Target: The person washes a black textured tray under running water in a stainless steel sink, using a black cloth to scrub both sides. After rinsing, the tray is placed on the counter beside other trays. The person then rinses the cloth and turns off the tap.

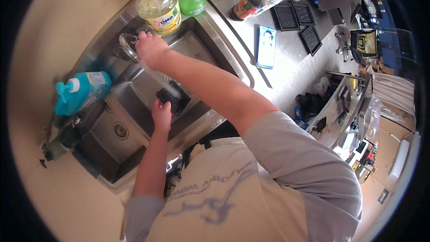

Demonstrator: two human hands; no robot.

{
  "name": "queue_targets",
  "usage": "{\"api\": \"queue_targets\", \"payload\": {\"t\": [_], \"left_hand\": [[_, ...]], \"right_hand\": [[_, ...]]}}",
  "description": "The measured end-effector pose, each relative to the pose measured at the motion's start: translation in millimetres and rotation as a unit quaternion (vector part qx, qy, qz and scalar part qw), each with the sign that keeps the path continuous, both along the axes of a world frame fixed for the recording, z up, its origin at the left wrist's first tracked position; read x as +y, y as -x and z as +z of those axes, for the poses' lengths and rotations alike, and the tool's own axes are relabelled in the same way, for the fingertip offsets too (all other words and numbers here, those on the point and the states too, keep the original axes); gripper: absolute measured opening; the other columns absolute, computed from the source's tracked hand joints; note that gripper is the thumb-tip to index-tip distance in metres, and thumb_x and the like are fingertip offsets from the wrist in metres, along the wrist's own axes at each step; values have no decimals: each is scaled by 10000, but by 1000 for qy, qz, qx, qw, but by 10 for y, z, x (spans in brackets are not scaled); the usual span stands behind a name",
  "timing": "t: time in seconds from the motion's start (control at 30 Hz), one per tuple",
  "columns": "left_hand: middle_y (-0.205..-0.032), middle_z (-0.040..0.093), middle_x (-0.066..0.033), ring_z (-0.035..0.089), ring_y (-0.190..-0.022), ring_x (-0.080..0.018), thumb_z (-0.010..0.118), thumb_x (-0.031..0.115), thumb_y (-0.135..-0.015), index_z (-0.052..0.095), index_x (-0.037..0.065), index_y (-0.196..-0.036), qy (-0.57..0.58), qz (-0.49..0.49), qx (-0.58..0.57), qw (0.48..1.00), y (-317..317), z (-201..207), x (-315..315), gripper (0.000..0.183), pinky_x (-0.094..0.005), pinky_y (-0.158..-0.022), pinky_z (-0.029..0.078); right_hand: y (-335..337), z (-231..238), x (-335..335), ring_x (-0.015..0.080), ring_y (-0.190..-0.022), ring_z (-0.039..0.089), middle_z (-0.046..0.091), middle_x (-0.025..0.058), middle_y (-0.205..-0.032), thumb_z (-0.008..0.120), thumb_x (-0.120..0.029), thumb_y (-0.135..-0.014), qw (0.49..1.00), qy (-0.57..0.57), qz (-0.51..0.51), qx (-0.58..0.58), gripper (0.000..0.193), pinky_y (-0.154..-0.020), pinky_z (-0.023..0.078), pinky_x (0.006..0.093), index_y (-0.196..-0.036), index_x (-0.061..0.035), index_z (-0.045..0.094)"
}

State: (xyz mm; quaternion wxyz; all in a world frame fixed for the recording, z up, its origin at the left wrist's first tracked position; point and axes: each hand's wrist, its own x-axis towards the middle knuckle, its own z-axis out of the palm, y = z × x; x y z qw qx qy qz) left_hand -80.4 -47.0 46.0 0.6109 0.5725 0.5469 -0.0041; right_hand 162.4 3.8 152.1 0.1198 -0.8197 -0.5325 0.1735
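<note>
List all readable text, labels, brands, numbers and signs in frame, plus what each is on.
Locations only; wording and brands not copied.
Red-capped bottle: bold dark lettering on the yellow label, legible.
Shirt: large lettering, upside down, partly legible.
Phone: text too small.
Teal pump bottle: print blurred.
Orange-capped bottle: print blurred.
Green bottle: print too small.

Kitchen-like wash area | double steel sink [102, 127] | tap [127, 50] | detergent bottle [162, 11] | metal counter [289, 47]

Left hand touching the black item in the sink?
Touching. The head view shows the left hand gripping the left end of the black item, thumb laid over it.
</note>
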Motion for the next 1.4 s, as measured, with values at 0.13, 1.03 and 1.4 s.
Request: {"api": "queue_targets", "payload": {"t": [0.13, 1.03, 1.4], "left_hand": [[-738, 489, -2, 500, -583, -111, 650, 125, -854, 491, 57, -827, -22, 10, -36, 999, 197, 117, 40, 175, -294, -486, 427], [-835, 594, -146, 591, -751, -289, 630, 156, -928, 542, 41, -980, -325, -220, 4, 920, 174, 1007, 494, 153, -423, -710, 485], [-1335, 550, -110, 567, -1193, -225, 500, 8, -928, 402, 34, -1474, 55, 96, -360, 926, 34, 1604, 264, 556, -393, -1047, 457]], "right_hand": [[-33, -65, 34, 308, -1148, 562, 568, 180, -1190, 614, -239, -846, 999, -43, -10, -31, 338, -981, 450, 407, -1090, -26, 711], [351, -18, -1216, 381, -1147, 630, 663, 263, -1188, 493, -319, -972, 834, -189, -301, 421, 389, -1001, 475, 434, -1137, 2, 638], [657, 231, -1926, 97, -858, 542, 593, 15, -954, 689, -261, -971, 702, -243, -408, 531, 321, -753, 452, 260, -1157, -38, 552]]}}
